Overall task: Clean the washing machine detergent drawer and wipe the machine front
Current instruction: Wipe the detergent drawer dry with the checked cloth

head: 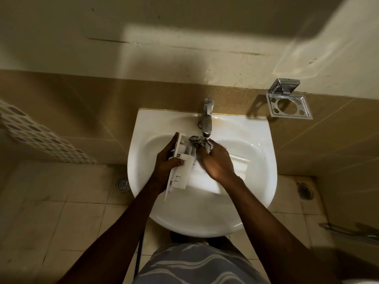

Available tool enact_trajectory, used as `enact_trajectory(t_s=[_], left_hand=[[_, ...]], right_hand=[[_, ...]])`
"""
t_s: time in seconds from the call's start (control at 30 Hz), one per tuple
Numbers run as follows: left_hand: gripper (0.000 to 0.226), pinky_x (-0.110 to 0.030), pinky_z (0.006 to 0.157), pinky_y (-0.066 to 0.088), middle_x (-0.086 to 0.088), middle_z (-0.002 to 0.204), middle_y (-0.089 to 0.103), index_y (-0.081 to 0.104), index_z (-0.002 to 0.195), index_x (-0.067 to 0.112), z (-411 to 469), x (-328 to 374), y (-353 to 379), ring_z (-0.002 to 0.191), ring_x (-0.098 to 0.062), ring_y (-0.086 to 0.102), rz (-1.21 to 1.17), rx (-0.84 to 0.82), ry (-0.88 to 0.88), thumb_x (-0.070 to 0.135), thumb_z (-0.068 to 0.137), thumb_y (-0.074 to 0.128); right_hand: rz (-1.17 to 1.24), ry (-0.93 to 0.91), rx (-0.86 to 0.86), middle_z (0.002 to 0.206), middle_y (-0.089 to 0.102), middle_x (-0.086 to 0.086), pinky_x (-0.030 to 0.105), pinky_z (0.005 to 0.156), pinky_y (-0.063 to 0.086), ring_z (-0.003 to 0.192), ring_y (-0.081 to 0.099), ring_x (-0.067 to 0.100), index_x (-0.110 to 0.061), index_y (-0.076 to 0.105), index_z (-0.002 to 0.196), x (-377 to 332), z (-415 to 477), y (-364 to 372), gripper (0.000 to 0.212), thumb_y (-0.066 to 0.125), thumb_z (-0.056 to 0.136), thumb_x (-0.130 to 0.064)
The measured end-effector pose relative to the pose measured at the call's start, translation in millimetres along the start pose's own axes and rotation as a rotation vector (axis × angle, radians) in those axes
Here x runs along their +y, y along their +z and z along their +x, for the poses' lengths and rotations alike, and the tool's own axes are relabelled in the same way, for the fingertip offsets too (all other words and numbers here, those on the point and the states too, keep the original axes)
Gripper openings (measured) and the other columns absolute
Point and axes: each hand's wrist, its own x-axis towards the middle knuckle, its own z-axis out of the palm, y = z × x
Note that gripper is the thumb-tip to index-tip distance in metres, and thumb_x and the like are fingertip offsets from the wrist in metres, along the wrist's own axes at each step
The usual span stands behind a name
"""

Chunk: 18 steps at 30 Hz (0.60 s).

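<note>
A white plastic detergent drawer [181, 167] is held on its side over the white basin [256, 181]. My left hand [164, 165] grips its outer wall from the left. My right hand [217, 160] holds a small black-and-white patterned cloth [200, 142] bunched against the drawer's inner compartments, just under the tap spout. Another white drawer part [240, 162] lies in the bowl to the right, partly hidden by my right hand.
A chrome tap [206, 117] stands at the basin's back edge. A metal holder [287, 99] is fixed to the wall at the right. Tiled floor with two drains [123, 183] [305, 190] lies below. A perforated basket [41, 136] is at the left.
</note>
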Motion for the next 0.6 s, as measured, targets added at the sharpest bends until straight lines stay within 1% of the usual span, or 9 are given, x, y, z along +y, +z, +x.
enact_trajectory(t_s=[0.07, 0.13, 0.2, 0.27, 0.33, 0.4, 0.5, 0.53, 0.6], left_hand=[[0.092, -0.065, 0.091, 0.048, -0.024, 0.127, 0.062, 0.041, 0.151, 0.019, -3, 2, -1, 0.11, -0.06, 0.052, -0.004, 0.014, -0.001, 0.025, 0.063, 0.069], [0.093, -0.061, 0.091, 0.048, -0.021, 0.13, 0.061, 0.041, 0.151, 0.019, -3, 2, -3, 0.112, -0.057, 0.051, 0.007, 0.035, 0.03, 0.026, 0.062, 0.069], [0.093, -0.06, 0.092, 0.048, -0.018, 0.133, 0.06, 0.041, 0.15, 0.023, -1, 6, -4, 0.113, -0.055, 0.052, 0.007, 0.027, 0.06, 0.027, 0.062, 0.069], [0.093, -0.06, 0.092, 0.049, -0.015, 0.135, 0.06, 0.041, 0.15, 0.027, 2, 9, -4, 0.113, -0.052, 0.054, 0.002, -0.009, 0.077, 0.026, 0.061, 0.07], [0.094, -0.055, 0.092, 0.051, -0.012, 0.136, 0.059, 0.038, 0.151, 0.027, 4, 12, -3, 0.113, -0.045, 0.057, 0.011, -0.049, 0.098, 0.026, 0.062, 0.07], [0.094, -0.045, 0.092, 0.053, -0.01, 0.14, 0.057, 0.035, 0.152, 0.026, 4, 14, -2, 0.115, -0.037, 0.059, 0.013, -0.068, 0.117, 0.031, 0.065, 0.071], [0.103, -0.029, 0.088, 0.054, 0.002, 0.138, 0.055, 0.031, 0.152, 0.025, 0, 15, 1, 0.114, -0.02, 0.062, -0.027, -0.085, 0.106, 0.063, 0.068, 0.076], [0.106, -0.029, 0.086, 0.054, 0.002, 0.134, 0.055, 0.032, 0.151, 0.024, -1, 16, 3, 0.109, -0.018, 0.062, -0.076, -0.104, 0.09, 0.072, 0.066, 0.073], [0.095, -0.033, 0.091, 0.053, -0.003, 0.138, 0.056, 0.038, 0.149, 0.025, 1, 15, 4, 0.112, -0.022, 0.061, -0.112, -0.069, 0.057, 0.077, 0.073, 0.062]], right_hand=[[-0.053, 0.049, 0.021, 0.121, 0.068, -0.006, 0.035, 0.099, 0.046, 0.114, 0.059, 0.018, -0.034, 0.064, 0.122, 20, -4, -9, 0.047, 0.035, 0.091, -0.054], [-0.111, 0.194, 0.068, 0.117, 0.069, -0.001, 0.037, 0.097, 0.047, 0.11, 0.061, 0.024, -0.026, 0.066, 0.117, 49, -12, -26, 0.05, 0.037, 0.089, -0.056], [-0.102, 0.371, 0.087, 0.102, 0.072, 0.002, 0.035, 0.086, 0.049, 0.095, 0.064, 0.026, -0.022, 0.066, 0.104, 73, -19, -41, 0.047, 0.041, 0.089, -0.058], [-0.029, 0.456, 0.07, 0.09, 0.07, 0.0, 0.033, 0.077, 0.046, 0.08, 0.063, 0.021, -0.021, 0.064, 0.095, 79, -19, -47, 0.039, 0.044, 0.091, -0.054], [-0.001, 0.447, 0.067, 0.094, 0.066, 0.0, 0.033, 0.078, 0.043, 0.083, 0.059, 0.023, -0.021, 0.064, 0.1, 77, -12, -47, 0.034, 0.048, 0.093, -0.05], [-0.013, 0.438, 0.035, 0.108, 0.067, 0.004, 0.036, 0.089, 0.045, 0.098, 0.06, 0.029, -0.021, 0.065, 0.112, 77, -4, -48, 0.039, 0.052, 0.092, -0.052], [0.031, 0.446, -0.093, 0.113, 0.07, -0.002, 0.043, 0.099, 0.046, 0.107, 0.063, 0.024, -0.028, 0.067, 0.115, 72, 3, -59, 0.055, 0.064, 0.076, -0.067], [0.07, 0.429, -0.127, 0.111, 0.071, -0.005, 0.043, 0.099, 0.048, 0.106, 0.063, 0.021, -0.03, 0.068, 0.112, 71, 5, -61, 0.057, 0.068, 0.07, -0.069], [0.131, 0.348, -0.185, 0.11, 0.07, -0.005, 0.042, 0.099, 0.048, 0.105, 0.063, 0.018, -0.031, 0.067, 0.107, 61, 9, -62, 0.04, 0.073, 0.076, -0.055]])
